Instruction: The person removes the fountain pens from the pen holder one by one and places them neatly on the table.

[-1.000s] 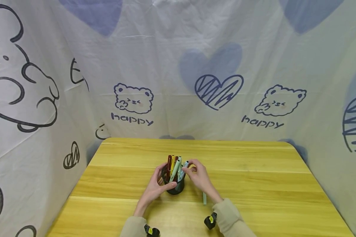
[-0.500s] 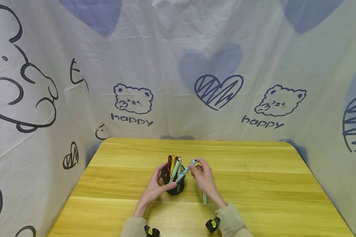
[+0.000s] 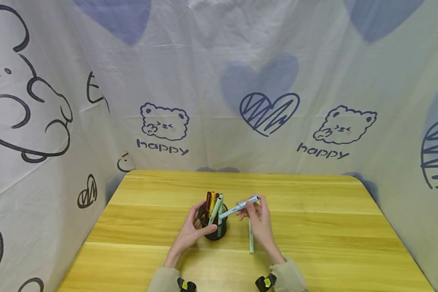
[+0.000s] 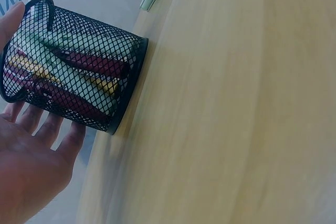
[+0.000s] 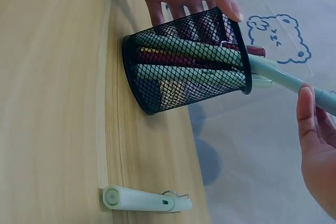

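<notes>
A black mesh pen cup (image 3: 219, 232) stands on the table, holding several pens: dark red (image 3: 208, 201), yellow and light green pens (image 3: 215, 211). My left hand (image 3: 190, 234) holds the cup from the left, thumb at the near rim and fingers along its far side. Right of the cup, my right hand (image 3: 260, 222) pinches a light blue pen (image 3: 239, 207) between thumb and fingers. This pen slants, its lower end at the cup's rim. Seen from the right wrist, that end overlaps the tops of the pens in the cup (image 5: 184, 69).
One light green pen (image 3: 251, 239) lies on the wooden table (image 3: 314, 227), right of the cup and beside my right hand. A pale printed cloth (image 3: 211, 134) hangs behind the table and along its sides.
My right hand has moved right and drawn the light blue pen up out of the cup, tilting it flatter. More of the pen on the table shows. My left hand stays on the cup.
</notes>
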### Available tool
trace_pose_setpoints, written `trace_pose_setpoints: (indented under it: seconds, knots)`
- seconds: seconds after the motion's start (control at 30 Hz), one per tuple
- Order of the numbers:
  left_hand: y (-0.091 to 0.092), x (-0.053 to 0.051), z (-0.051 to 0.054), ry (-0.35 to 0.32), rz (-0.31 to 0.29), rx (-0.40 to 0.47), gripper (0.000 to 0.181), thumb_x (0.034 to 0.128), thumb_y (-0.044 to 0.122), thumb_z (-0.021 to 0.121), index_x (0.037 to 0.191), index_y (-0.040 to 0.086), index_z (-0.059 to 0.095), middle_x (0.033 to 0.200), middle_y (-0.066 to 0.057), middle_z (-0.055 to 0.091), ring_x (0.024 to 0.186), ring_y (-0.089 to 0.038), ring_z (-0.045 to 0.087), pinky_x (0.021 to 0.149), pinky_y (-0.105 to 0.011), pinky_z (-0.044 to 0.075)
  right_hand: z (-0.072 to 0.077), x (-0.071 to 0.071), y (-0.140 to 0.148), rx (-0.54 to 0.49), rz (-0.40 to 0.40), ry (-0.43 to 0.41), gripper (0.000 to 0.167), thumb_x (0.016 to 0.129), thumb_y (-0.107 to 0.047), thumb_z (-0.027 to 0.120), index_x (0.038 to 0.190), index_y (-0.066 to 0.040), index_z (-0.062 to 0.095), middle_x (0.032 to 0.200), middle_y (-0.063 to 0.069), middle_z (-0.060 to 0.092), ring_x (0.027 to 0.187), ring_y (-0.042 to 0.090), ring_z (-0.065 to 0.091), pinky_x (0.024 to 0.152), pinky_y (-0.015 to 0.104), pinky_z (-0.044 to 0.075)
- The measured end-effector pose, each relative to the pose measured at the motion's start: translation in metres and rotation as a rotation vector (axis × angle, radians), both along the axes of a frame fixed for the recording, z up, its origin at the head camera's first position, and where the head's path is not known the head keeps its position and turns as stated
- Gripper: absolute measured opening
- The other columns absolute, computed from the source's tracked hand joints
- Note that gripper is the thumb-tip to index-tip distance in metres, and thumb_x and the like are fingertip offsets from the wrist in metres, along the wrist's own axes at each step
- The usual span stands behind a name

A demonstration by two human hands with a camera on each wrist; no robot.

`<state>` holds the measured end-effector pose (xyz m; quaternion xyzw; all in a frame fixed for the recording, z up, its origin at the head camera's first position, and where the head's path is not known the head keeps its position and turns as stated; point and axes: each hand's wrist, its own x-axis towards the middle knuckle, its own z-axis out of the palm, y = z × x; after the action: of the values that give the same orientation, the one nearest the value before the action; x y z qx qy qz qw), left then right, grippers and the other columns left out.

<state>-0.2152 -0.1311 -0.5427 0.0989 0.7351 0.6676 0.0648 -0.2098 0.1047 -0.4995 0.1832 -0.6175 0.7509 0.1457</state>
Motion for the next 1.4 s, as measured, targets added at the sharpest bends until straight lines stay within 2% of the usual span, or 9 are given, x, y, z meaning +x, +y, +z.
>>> trace_pose_setpoints:
  seconds: [0.13,0.27,0.37,0.53,0.6,0.8,1.0,1.23,1.4]
  knots:
    - [-0.001,0.000,0.000,0.009,-0.005,-0.009,0.087,0.0838,0.020,0.083,0.155,0.021,0.032,0.160,-0.013,0.039,0.152,-0.036,0.030,0.124,-0.061,0.021,0.000,0.002,0.003,-0.053,0.003,0.000,0.010,0.108,-0.006,0.039,0.117,-0.008,0.041,0.100,-0.003,0.075,0.076,0.013,0.072,0.066,0.027,0.063]
    - [-0.001,0.000,0.000,0.004,-0.008,-0.006,0.087,0.0840,0.019,0.082,0.155,0.020,0.032,0.160,-0.013,0.039,0.152,-0.036,0.030,0.125,-0.061,0.020,0.001,0.005,0.006,-0.102,-0.006,-0.052,0.022,0.104,0.001,0.047,0.122,-0.010,0.040,0.100,0.001,0.073,0.076,0.012,0.071,0.069,0.026,0.063]
    - [0.000,0.000,0.000,-0.005,-0.005,-0.001,0.087,0.0838,0.019,0.083,0.155,0.022,0.032,0.161,-0.012,0.039,0.153,-0.035,0.029,0.125,-0.060,0.020,0.003,0.008,0.008,-0.097,-0.033,-0.114,0.030,0.101,0.005,0.052,0.126,-0.007,0.040,0.101,0.004,0.069,0.078,0.009,0.069,0.069,0.022,0.061]
    - [0.000,0.001,0.002,-0.003,-0.003,-0.002,0.087,0.0839,0.019,0.083,0.155,0.022,0.032,0.161,-0.012,0.038,0.153,-0.035,0.029,0.125,-0.060,0.020,0.005,0.012,0.014,0.000,-0.101,-0.197,0.032,0.102,0.003,0.051,0.133,0.007,0.044,0.100,-0.005,0.066,0.087,0.004,0.065,0.074,0.020,0.059]
    - [0.000,0.001,0.001,0.002,-0.005,-0.005,0.087,0.0843,0.018,0.082,0.155,0.021,0.032,0.161,-0.012,0.038,0.153,-0.036,0.029,0.125,-0.061,0.021,0.004,0.013,0.017,0.026,-0.114,-0.211,0.033,0.102,0.002,0.051,0.135,0.009,0.046,0.098,-0.008,0.066,0.089,0.003,0.066,0.076,0.021,0.059]
    - [0.000,0.000,0.000,0.007,-0.003,-0.009,0.086,0.0849,0.017,0.081,0.155,0.019,0.032,0.160,-0.014,0.039,0.152,-0.037,0.030,0.124,-0.062,0.021,-0.006,0.014,0.027,0.036,-0.117,-0.229,0.036,0.102,0.001,0.053,0.137,0.010,0.049,0.096,-0.005,0.068,0.086,0.008,0.072,0.072,0.021,0.060]
    - [0.000,0.001,0.000,0.001,-0.003,-0.010,0.086,0.0850,0.017,0.081,0.155,0.020,0.032,0.160,-0.013,0.039,0.152,-0.037,0.029,0.124,-0.062,0.020,-0.016,0.017,0.038,0.074,-0.143,-0.251,0.040,0.101,0.002,0.053,0.138,0.015,0.047,0.094,-0.009,0.067,0.080,0.005,0.070,0.066,0.020,0.059]
    - [0.000,0.001,0.000,-0.002,0.000,-0.011,0.086,0.0849,0.018,0.082,0.155,0.020,0.032,0.160,-0.013,0.039,0.152,-0.037,0.030,0.124,-0.062,0.020,-0.027,0.019,0.047,0.089,-0.146,-0.344,0.043,0.101,0.000,0.056,0.140,0.014,0.048,0.093,-0.005,0.069,0.078,0.007,0.069,0.061,0.019,0.056]
    - [0.000,0.001,0.000,0.001,-0.005,-0.017,0.087,0.0848,0.019,0.082,0.155,0.020,0.032,0.160,-0.014,0.039,0.152,-0.038,0.030,0.124,-0.063,0.020,-0.033,0.020,0.050,0.117,-0.136,-0.406,0.042,0.100,-0.001,0.057,0.138,0.015,0.049,0.089,-0.011,0.070,0.073,0.005,0.065,0.058,0.018,0.052]
